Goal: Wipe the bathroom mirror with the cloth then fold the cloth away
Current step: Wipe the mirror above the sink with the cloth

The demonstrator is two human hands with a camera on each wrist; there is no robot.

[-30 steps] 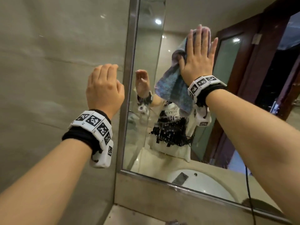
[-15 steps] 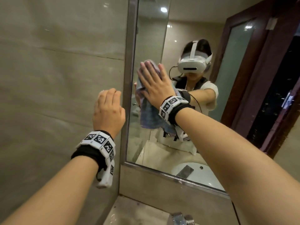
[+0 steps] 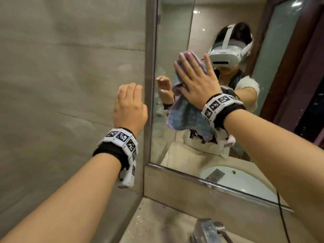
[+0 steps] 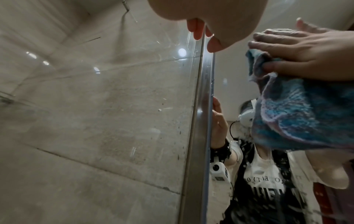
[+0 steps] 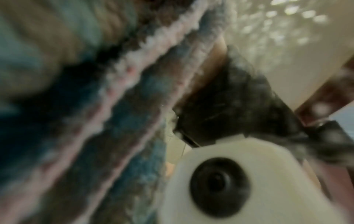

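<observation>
My right hand (image 3: pixel 192 74) lies flat with spread, straight fingers and presses a blue-purple cloth (image 3: pixel 185 116) against the mirror (image 3: pixel 168 32), near its left edge. The cloth's lower part hangs loose below the palm. From the left wrist view the same right hand (image 4: pixel 306 50) sits on the bunched top of the cloth (image 4: pixel 287 118). My left hand (image 3: pixel 129 95) rests with straight fingers on the wall tile, just left of the mirror's metal frame (image 3: pixel 149 85). Its fingertips (image 4: pixel 199 30) touch the wall beside the frame. The right wrist view shows only blurred cloth (image 5: pixel 124 106).
A tiled wall (image 3: pixel 61 76) fills the left side. Below the mirror runs a stone ledge (image 3: pixel 175 186), with a chrome tap (image 3: pixel 208 230) at the bottom. The mirror reflects a white basin (image 3: pixel 236 181), a dark wooden door frame (image 3: pixel 280 76) and a person wearing a headset.
My right hand swept the cloth from the mirror's upper middle down and left toward the frame, then a little back to the right. The left hand stayed on the wall.
</observation>
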